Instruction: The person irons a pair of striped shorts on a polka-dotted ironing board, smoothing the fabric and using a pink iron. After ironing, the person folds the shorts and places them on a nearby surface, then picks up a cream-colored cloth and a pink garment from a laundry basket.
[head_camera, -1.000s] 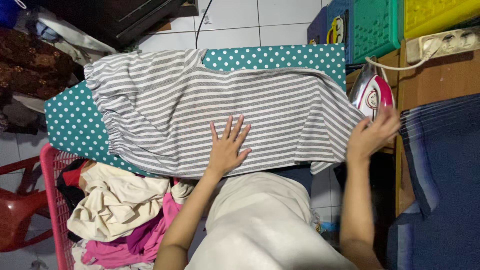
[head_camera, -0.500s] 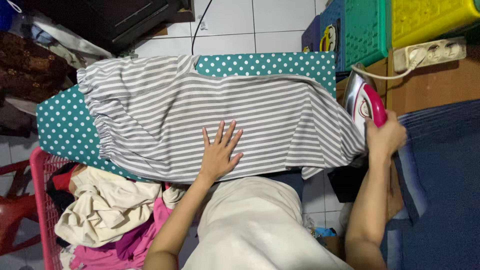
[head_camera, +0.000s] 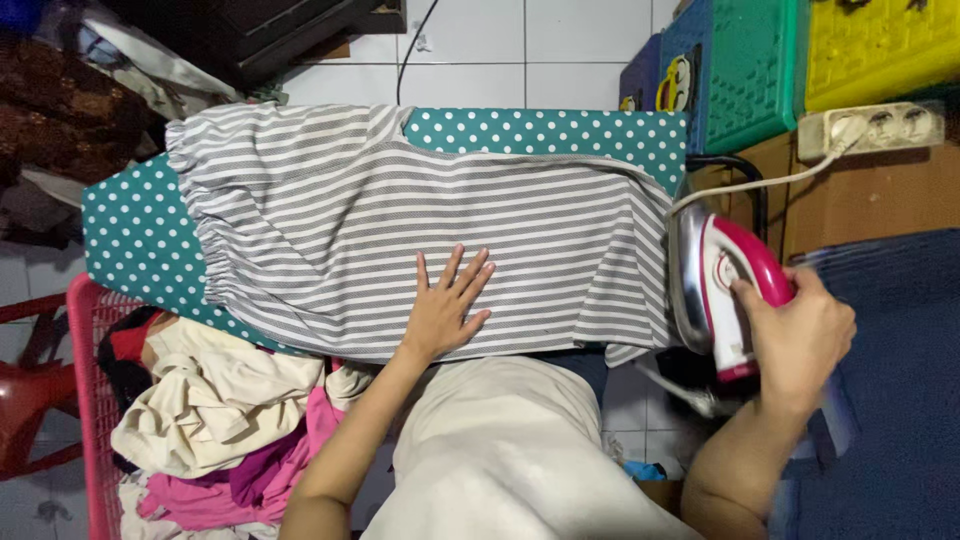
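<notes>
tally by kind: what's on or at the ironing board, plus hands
Striped garment: 1
Iron: 1
Ironing board: 1
Laundry basket: 1
Power strip: 1
Hands: 2, the left hand flat on the garment, the right hand gripping the iron
Total: 7

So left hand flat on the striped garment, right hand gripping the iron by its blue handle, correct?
Not quite: the iron's handle is pink, not blue, as the head view shows. The left hand does lie flat on the striped garment, and the right hand grips that handle.
</notes>
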